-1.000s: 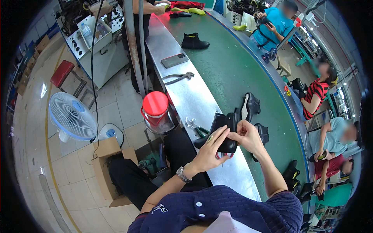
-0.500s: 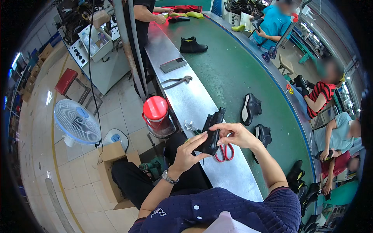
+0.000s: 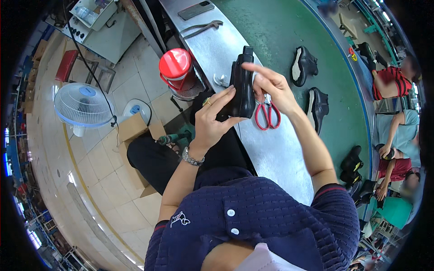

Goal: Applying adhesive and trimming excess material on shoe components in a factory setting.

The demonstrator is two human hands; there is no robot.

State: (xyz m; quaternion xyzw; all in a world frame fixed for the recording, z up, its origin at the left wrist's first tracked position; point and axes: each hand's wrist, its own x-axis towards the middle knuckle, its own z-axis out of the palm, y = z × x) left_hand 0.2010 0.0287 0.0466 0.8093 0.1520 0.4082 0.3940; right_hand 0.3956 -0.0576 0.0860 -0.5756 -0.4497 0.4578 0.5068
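Note:
My left hand (image 3: 210, 122) grips a glossy black ankle boot (image 3: 244, 92) above the edge of the metal bench, its fingers along one side. The boot stands roughly on end, narrow part pointing away from me. At its right side is my right hand (image 3: 274, 89), index finger stretched toward the boot's upper and the other fingers bent; that index finger is slightly blurred. Just below the right hand lie red-handled scissors (image 3: 268, 118) on the bench. A small shiny metal object (image 3: 220, 80) sits left of the boot, partly covered.
Lasting pliers (image 3: 202, 29) and a phone (image 3: 195, 10) lie farther up the metal bench (image 3: 275, 156). Black boots (image 3: 305, 66) stand on the green belt (image 3: 282, 34) to the right. On my left are a red-lidded bucket (image 3: 175, 64), cardboard box (image 3: 133, 128) and fan (image 3: 85, 104).
The view has tipped down, so the bench and floor things sit higher. The boot has turned more upright in my left hand. My right index finger has straightened.

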